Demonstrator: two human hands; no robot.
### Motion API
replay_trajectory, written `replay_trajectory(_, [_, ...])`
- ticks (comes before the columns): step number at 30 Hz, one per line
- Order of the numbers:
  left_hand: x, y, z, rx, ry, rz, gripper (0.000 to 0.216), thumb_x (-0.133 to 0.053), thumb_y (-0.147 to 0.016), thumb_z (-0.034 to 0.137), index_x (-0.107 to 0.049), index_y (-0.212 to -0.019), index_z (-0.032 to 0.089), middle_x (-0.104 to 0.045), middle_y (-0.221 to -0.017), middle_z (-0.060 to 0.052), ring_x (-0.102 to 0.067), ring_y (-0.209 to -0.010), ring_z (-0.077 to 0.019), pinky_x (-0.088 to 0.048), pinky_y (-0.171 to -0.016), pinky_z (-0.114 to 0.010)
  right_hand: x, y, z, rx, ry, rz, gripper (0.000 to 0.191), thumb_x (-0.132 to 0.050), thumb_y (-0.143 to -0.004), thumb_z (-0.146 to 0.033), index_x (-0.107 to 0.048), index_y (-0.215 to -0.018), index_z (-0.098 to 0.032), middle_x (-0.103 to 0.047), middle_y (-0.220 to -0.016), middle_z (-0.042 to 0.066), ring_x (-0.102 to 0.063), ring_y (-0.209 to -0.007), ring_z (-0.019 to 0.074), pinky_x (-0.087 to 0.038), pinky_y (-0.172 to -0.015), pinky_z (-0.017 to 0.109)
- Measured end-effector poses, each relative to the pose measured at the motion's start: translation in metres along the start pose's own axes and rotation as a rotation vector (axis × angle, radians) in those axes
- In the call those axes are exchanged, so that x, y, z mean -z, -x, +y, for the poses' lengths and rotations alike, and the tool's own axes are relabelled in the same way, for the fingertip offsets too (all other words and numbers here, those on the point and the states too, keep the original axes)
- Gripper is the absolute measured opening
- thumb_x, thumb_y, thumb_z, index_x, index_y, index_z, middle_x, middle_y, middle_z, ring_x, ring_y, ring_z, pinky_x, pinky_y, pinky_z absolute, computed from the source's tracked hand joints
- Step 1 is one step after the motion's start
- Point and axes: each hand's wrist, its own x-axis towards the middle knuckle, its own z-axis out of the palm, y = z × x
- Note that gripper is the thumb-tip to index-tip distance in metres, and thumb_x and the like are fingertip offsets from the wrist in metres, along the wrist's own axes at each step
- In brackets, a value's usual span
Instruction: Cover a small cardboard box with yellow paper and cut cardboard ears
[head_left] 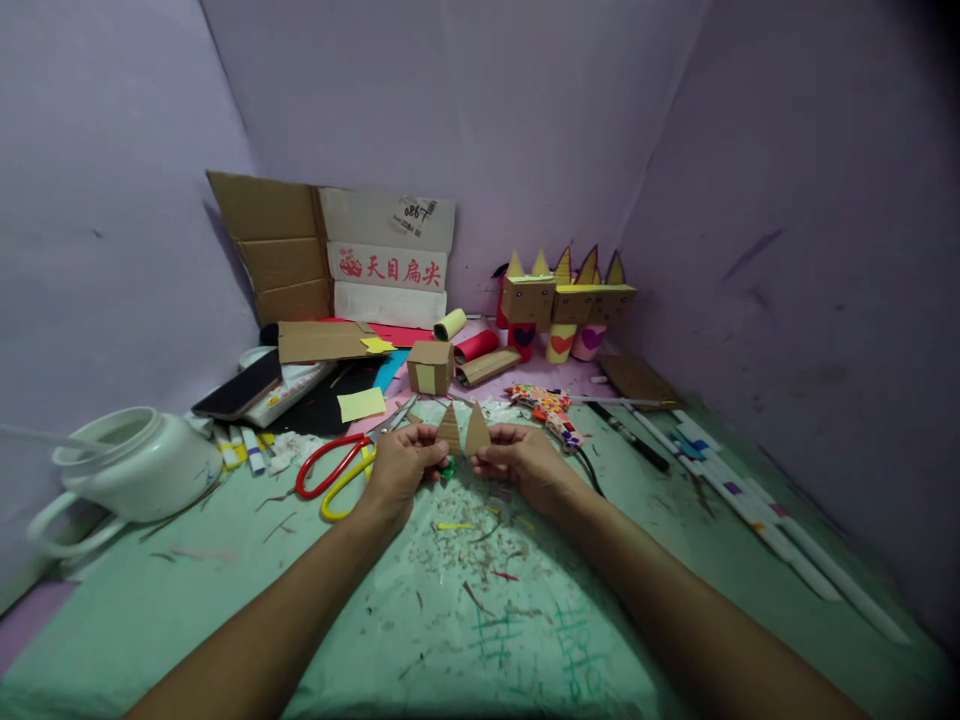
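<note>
Between thumb and fingers, my left hand [405, 462] pinches a pointed cardboard piece [449, 428] with ridged stripes. A second, smoother pointed cardboard piece [477, 428] is pinched in my right hand [519, 460]. The two pieces stand upright side by side, points up, with a narrow gap between them. Just left of my left hand lie scissors [334, 475] with one red and one yellow handle loop. A small cardboard box [430, 368] sits behind the pieces. Beyond my right hand rests a glue gun [547, 405] with a colourful pattern.
Cardboard animal figures [529, 300] with pointed ears stand at the back right. A white pot [139, 465] is at left, near a phone [238, 385]. A black pen [628, 437] and white sticks [757, 515] lie right. Paper scraps [480, 545] litter the green tabletop [360, 640].
</note>
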Motion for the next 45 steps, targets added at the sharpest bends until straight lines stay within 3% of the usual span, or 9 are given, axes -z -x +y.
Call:
replay_trajectory(4, [0.001,0.000,-0.001,0.001,-0.016,-0.009,0.023,-0.071,-0.047,0.020,-0.058,-0.065,0.013,-0.057,-0.045,0.003,-0.050,-0.040,-0.0081,-0.036,-0.035,-0.015,0.000,0.000,0.000,-0.006,0.013,0.009,0.016,-0.064,-0.047,-0.002,-0.065,-0.060,-0.013,-0.063,-0.053,0.000,-0.058,-0.048,0.0100,-0.050,-0.054,0.024])
replay_trajectory(9, [0.002,0.000,-0.001,-0.007,-0.028,-0.020,0.022,-0.071,-0.048,0.021,-0.060,-0.065,0.011,-0.057,-0.043,0.002,-0.047,-0.036,-0.0067,-0.033,-0.034,-0.015,-0.002,-0.001,0.001,0.004,0.054,0.021,0.016,-0.065,-0.043,-0.006,-0.064,-0.058,-0.011,-0.059,-0.048,-0.002,-0.049,-0.039,0.0064,-0.037,-0.043,0.019])
replay_trajectory(17, [0.002,-0.003,-0.004,-0.014,-0.036,-0.021,0.023,-0.071,-0.046,0.023,-0.061,-0.063,0.011,-0.056,-0.043,0.001,-0.046,-0.036,-0.0070,-0.033,-0.034,-0.016,-0.004,-0.002,0.003,0.014,0.066,0.003,0.016,-0.064,-0.042,-0.012,-0.063,-0.058,-0.011,-0.057,-0.046,-0.002,-0.043,-0.038,0.0052,-0.026,-0.041,0.020])
replay_trajectory(27, [0.003,-0.010,-0.012,-0.012,-0.039,-0.004,0.023,-0.072,-0.046,0.024,-0.063,-0.063,0.012,-0.056,-0.043,0.001,-0.047,-0.038,-0.0077,-0.033,-0.035,-0.015,-0.003,-0.002,0.004,0.008,0.061,-0.002,0.016,-0.065,-0.042,-0.010,-0.065,-0.058,-0.012,-0.058,-0.050,-0.002,-0.042,-0.042,0.0056,-0.031,-0.047,0.021])
replay_trajectory(45, [0.000,-0.001,0.000,0.000,-0.039,-0.033,0.020,-0.071,-0.048,0.023,-0.062,-0.062,0.011,-0.055,-0.042,0.001,-0.046,-0.037,-0.0074,-0.033,-0.035,-0.016,-0.002,-0.003,0.004,-0.007,0.055,-0.003,0.019,-0.062,-0.041,-0.008,-0.066,-0.060,-0.012,-0.059,-0.051,-0.002,-0.044,-0.043,0.0063,-0.030,-0.046,0.021])
